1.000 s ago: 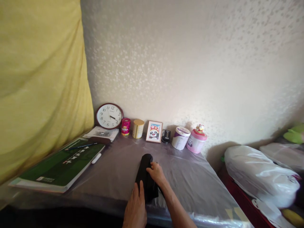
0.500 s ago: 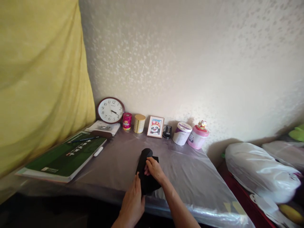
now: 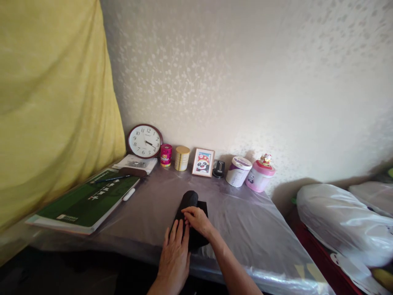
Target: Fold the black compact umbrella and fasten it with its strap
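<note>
A black folded or rolled item [image 3: 189, 199], perhaps cloth, lies near the front edge of the covered table [image 3: 233, 229]. My left hand [image 3: 175, 250] rests flat on its left side, fingers stretched out and a little apart. Above its middle, my right hand [image 3: 196, 219] has thumb and forefinger pinched together against the black surface; whatever lies between those fingertips is too small to make out. The lower part of the item is partly covered by both hands.
Along the wall stand a clock [image 3: 145, 141], a pink tin [image 3: 166, 155], a yellow-lidded can [image 3: 182, 158], a framed panda picture [image 3: 203, 162] and two tubs [image 3: 238, 171]. A green book [image 3: 89, 200] lies left. White bags [image 3: 344, 221] sit right.
My left hand has turned palm down and spread its fingers over the black item. My right hand has shifted slightly left and down. The view has moved slightly.
</note>
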### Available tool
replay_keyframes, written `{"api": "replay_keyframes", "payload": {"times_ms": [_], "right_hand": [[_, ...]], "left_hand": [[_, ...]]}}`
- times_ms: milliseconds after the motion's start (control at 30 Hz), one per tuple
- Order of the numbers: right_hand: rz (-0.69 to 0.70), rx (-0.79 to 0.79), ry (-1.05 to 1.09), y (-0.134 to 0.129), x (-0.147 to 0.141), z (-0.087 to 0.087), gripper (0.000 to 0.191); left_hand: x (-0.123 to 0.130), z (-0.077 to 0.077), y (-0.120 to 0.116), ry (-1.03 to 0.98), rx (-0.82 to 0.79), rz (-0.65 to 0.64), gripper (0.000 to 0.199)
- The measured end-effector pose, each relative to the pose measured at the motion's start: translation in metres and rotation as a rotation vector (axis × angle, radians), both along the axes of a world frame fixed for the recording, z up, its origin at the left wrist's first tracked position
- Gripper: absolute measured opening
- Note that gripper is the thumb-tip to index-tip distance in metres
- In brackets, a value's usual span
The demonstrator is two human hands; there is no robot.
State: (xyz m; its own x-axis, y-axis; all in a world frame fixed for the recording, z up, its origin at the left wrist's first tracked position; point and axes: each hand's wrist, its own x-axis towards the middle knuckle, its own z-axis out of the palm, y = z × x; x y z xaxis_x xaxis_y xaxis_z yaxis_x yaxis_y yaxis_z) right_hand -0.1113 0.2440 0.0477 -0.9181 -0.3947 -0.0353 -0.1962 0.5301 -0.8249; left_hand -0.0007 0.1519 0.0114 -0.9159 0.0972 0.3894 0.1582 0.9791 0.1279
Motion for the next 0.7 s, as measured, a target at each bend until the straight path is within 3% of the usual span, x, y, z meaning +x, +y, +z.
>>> {"api": "replay_keyframes", "payload": {"times_ms": [200, 333, 467, 600, 700], "right_hand": [[0.033, 0.067, 0.202, 0.005, 0.002, -0.008, 0.027], [0.067, 0.129, 0.476, 0.005, 0.017, -0.004, 0.024], [0.151, 0.171, 0.664, 0.008, 0.028, -0.008, 0.024], [0.132, 0.172, 0.694, 0.011, 0.016, -0.018, 0.025], [0.126, 0.196, 0.685, 0.01, -0.005, -0.022, 0.025]], "left_hand": [[0.009, -0.005, -0.007, -0.059, 0.012, 0.04, 0.06], [0.01, -0.003, -0.005, -0.138, 0.027, 0.07, 0.058], [0.006, -0.011, -0.002, -0.212, 0.071, 0.065, 0.054], [0.005, -0.017, 0.002, -0.318, 0.179, 0.058, 0.056], [0.005, -0.011, 0.003, -0.424, 0.241, 0.052, 0.059]]}}
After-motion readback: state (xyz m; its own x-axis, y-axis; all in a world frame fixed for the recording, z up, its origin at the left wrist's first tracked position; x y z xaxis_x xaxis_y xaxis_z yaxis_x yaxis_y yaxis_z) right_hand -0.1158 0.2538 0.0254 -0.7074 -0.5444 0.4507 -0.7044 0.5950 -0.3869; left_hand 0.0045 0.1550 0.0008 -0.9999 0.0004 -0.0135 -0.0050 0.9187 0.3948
